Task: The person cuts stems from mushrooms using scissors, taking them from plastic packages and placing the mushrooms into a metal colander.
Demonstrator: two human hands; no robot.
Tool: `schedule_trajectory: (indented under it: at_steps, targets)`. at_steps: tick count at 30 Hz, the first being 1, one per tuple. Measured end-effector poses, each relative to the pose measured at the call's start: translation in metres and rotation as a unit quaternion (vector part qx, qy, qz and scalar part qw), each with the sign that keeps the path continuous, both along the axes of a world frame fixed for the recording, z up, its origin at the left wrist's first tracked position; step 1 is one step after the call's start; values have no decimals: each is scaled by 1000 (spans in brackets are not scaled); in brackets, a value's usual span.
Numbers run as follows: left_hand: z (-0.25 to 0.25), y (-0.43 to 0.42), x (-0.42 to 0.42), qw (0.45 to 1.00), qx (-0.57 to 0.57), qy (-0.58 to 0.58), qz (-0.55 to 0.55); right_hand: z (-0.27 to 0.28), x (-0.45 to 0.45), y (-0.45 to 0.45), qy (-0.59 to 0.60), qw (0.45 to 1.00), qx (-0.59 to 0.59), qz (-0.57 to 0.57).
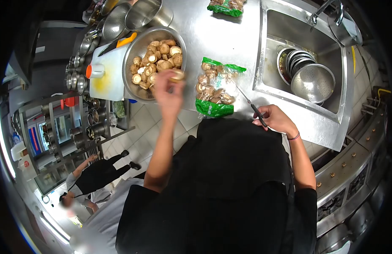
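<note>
My left hand (168, 93), slightly blurred, is over the near right rim of a metal bowl (182, 46), with a shiitake mushroom (178, 76) pinched at its fingertips. Many brown shiitake mushrooms (156, 59) fill the bowl, some stem side up. My right hand (277, 118) is closed around the black handle of a small knife (258, 113) by the counter's front edge. Its thin blade points up and left, towards a clear and green plastic bag of mushrooms (217, 89) that lies between my hands.
Another mushroom bag (226, 7) lies farther back on the steel counter (191, 21). Colanders (313, 83) are in the sink (263, 55) at right. At left are a cutting board (115, 78), an orange-handled knife (127, 40) and a cup (95, 71). A co-worker (96, 178) stands lower left.
</note>
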State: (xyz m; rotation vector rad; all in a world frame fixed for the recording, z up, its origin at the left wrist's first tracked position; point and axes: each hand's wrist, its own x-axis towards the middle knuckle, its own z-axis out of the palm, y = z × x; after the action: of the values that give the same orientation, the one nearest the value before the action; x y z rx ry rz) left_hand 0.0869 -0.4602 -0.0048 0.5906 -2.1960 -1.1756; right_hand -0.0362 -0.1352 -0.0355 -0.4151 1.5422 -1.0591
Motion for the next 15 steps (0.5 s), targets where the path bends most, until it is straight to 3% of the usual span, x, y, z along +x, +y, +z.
schedule_trajectory:
  at_steps: [1, 3, 4, 6, 8, 10, 12, 15]
  targets:
    - [6, -22, 2, 999, -9, -1, 54, 0, 1, -1, -1, 1000, 1, 0]
    - [20, -52, 1, 983, -137, -39, 112, 4, 1, -7, 31, 999, -3, 33]
    - [24, -50, -2, 983, -137, -37, 113, -1, 3, -11, 32, 999, -5, 33]
    - [40, -31, -19, 942, -317, 6, 107, 1, 0, -22, 33, 999, 5, 43]
    - [14, -14, -23, 979, -184, -16, -88, -1, -1, -32, 38, 997, 26, 57]
    - [-3, 26, -30, 961, -101, -148, -211, 0, -3, -40, 14, 1000, 9, 3]
    - [-28, 50, -45, 931, -168, -241, -214, 0, -5, -44, -20, 998, -16, -48]
    - [-39, 53, -58, 921, -259, -225, -184, -4, -1, -45, -19, 998, -1, -57]
